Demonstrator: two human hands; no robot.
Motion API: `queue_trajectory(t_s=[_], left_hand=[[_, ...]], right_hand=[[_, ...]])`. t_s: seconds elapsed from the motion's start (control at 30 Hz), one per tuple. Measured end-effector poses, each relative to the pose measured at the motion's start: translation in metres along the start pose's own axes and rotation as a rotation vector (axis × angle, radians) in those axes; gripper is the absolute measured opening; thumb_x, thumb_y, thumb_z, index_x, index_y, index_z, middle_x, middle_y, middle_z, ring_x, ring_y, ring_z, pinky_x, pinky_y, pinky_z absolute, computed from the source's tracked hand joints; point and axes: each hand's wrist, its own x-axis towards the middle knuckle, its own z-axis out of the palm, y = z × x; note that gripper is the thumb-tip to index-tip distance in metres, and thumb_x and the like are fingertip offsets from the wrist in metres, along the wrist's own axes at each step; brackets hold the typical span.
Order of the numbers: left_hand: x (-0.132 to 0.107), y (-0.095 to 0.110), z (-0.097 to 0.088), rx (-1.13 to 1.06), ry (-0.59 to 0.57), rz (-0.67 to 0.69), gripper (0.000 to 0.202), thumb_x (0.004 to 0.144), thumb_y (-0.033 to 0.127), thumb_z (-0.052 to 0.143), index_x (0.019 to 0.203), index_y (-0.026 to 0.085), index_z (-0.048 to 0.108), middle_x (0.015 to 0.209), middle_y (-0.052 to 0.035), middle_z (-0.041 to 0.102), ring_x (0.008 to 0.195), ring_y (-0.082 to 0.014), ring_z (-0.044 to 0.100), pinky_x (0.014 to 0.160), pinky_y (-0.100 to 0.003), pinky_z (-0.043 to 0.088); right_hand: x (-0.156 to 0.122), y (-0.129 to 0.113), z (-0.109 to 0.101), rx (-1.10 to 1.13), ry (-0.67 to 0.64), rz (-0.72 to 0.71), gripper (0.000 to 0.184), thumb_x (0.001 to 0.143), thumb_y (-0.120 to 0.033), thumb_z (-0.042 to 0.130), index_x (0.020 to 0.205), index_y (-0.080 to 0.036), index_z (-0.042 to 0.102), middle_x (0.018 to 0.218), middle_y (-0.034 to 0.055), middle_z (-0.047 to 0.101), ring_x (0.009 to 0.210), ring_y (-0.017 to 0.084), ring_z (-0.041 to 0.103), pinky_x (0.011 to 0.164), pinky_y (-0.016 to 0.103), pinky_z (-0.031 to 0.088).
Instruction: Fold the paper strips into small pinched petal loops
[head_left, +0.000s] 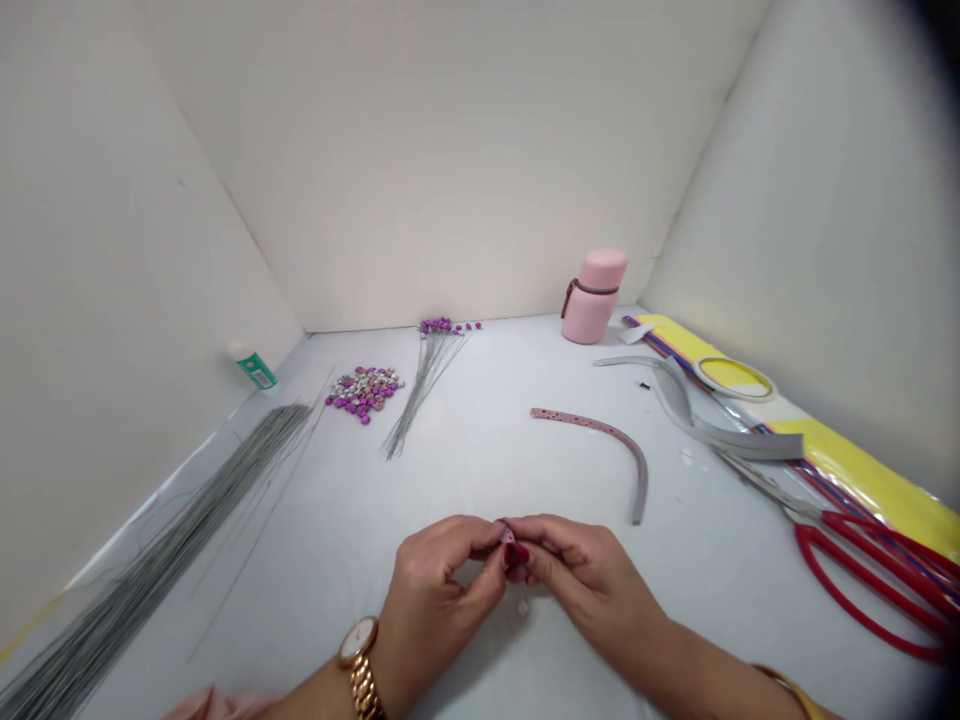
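My left hand (pixel 435 580) and my right hand (pixel 577 570) meet low over the white table, fingertips pinched together on a tiny pink piece (pixel 508 537). Its exact shape is too small to make out. A small white scrap (pixel 523 607) lies on the table just below the fingers. A curved strip of pink dotted ribbon (pixel 600 440) rests a little beyond my right hand. My left wrist wears a gold watch (pixel 358 650).
A long bundle of thin wires (pixel 165 560) runs along the left edge. Purple beads (pixel 364 388), beaded wire stems (pixel 427 385), a glue bottle (pixel 253 365) and a pink flask (pixel 594 296) stand further back. Red scissors (pixel 862 560), a tape roll (pixel 733 377) and yellow paper (pixel 862 470) lie right.
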Motion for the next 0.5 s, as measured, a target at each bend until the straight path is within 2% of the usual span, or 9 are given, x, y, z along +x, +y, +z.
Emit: queue_trajectory(t_s=[0.27,0.5], left_hand=[[0.0006,-0.0011,0.0005,0.108,0.027,0.108,0.011,0.072,0.006,0.059,0.077,0.015,0.062,0.066,-0.0022,0.069,0.059,-0.0108,0.064,0.059,-0.018,0.049],[-0.0010,-0.0022,0.0052,0.158,0.045,0.092,0.010,0.072,0.006,0.056,0.073,0.016,0.060,0.063,-0.0019,0.067,0.056,-0.0118,0.061,0.056,-0.021,0.048]], right_hand=[[-0.0017,0.0011,0.0006,-0.031,0.005,-0.017,0.022,0.086,-0.019,0.043,0.096,-0.017,0.062,0.070,0.0017,0.064,0.063,0.012,0.059,0.060,0.021,0.049],[-0.0049,-0.0030,0.0055,-0.192,0.073,-0.129,0.022,0.086,-0.015,0.041,0.096,-0.019,0.060,0.078,0.0022,0.066,0.068,0.012,0.061,0.063,0.019,0.048]])
